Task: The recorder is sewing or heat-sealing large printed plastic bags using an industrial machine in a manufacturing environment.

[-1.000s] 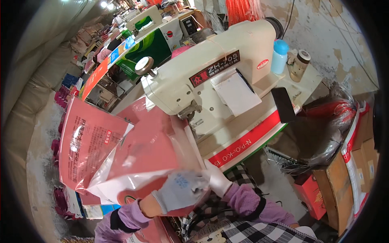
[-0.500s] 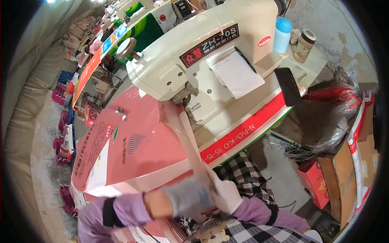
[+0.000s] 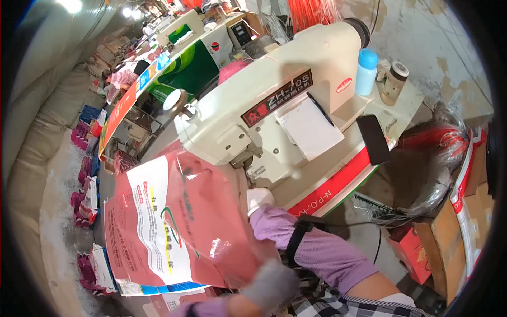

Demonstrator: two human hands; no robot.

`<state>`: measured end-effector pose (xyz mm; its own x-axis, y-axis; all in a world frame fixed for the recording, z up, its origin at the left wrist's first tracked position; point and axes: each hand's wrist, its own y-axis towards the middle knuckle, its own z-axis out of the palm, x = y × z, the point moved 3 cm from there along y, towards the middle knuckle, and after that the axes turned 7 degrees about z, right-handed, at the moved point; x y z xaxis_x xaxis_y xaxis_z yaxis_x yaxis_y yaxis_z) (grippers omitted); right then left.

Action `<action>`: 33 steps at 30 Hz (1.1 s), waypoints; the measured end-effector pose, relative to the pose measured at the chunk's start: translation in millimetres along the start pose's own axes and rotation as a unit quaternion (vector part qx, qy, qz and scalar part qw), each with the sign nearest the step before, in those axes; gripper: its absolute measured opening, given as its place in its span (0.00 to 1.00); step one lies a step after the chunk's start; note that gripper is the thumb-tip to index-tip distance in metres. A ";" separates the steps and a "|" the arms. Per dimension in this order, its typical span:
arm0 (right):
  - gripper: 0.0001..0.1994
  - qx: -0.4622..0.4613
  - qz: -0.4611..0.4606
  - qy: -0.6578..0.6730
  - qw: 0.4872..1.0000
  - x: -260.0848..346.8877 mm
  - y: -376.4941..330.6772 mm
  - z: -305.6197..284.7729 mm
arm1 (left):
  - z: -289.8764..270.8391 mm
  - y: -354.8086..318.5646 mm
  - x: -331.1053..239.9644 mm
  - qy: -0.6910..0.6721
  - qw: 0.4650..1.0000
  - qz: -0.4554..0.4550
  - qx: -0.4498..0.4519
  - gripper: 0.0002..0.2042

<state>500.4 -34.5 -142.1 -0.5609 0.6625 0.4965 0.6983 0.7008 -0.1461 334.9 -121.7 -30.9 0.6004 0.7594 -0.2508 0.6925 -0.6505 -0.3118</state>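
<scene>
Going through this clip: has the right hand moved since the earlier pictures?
Yes: judged against the sewing machine, the right hand has moved forward and somewhat left, ending closer to it.

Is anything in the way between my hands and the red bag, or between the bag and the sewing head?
Nothing visible is. The white-gloved right hand is at the edge of the red bag, near the sewing head, with no object showing between bag and head. The blurred left hand overlaps the bag's near edge.
</scene>
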 end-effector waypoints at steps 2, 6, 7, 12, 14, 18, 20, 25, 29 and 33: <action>0.18 0.029 0.076 0.035 0.996 -23.3 -23.2 5.0 | -86.9 -30.0 35.9 0.011 0.998 -0.059 0.002 0.05; 0.35 0.054 0.121 0.129 0.983 -2.4 -57.3 -15.6 | -88.4 -69.0 40.6 0.046 0.998 -0.035 -0.020 0.05; 0.39 0.054 0.095 0.167 0.980 3.6 -69.9 -16.0 | -54.5 -60.5 19.5 0.044 0.999 -0.009 0.018 0.04; 0.43 0.135 0.088 0.120 0.980 3.6 -153.3 -43.4 | -56.9 -24.3 30.3 0.008 0.998 0.033 0.054 0.03; 0.42 0.058 0.077 0.126 0.987 -8.8 -153.4 -45.7 | -111.2 -29.2 84.5 0.137 0.978 0.071 0.141 0.04; 0.34 -0.021 0.028 0.060 0.998 -12.1 -55.2 -32.3 | -165.9 -55.5 139.7 -0.020 0.999 -0.028 0.040 0.04; 0.30 0.088 0.089 0.033 0.992 -2.4 -8.4 -44.0 | -81.3 -31.9 82.4 0.094 0.995 -0.035 -0.007 0.05; 0.42 0.144 0.187 0.056 0.970 3.2 4.7 -0.2 | -98.4 -11.8 42.7 0.120 0.969 0.171 -0.133 0.13; 0.42 -0.002 0.013 0.140 0.990 -27.3 -40.7 9.2 | -192.8 -156.0 141.6 0.178 0.948 -0.217 -0.148 0.48; 0.29 -0.154 -0.160 0.048 0.974 -27.5 -99.0 -30.9 | -167.2 -314.1 275.2 0.099 0.899 -0.427 0.000 0.32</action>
<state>460.4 -130.2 -114.9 -0.7381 0.3851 0.5540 0.6032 0.7444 0.2862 349.5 289.4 151.3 -0.0906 0.9644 0.2483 0.9347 0.1684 -0.3131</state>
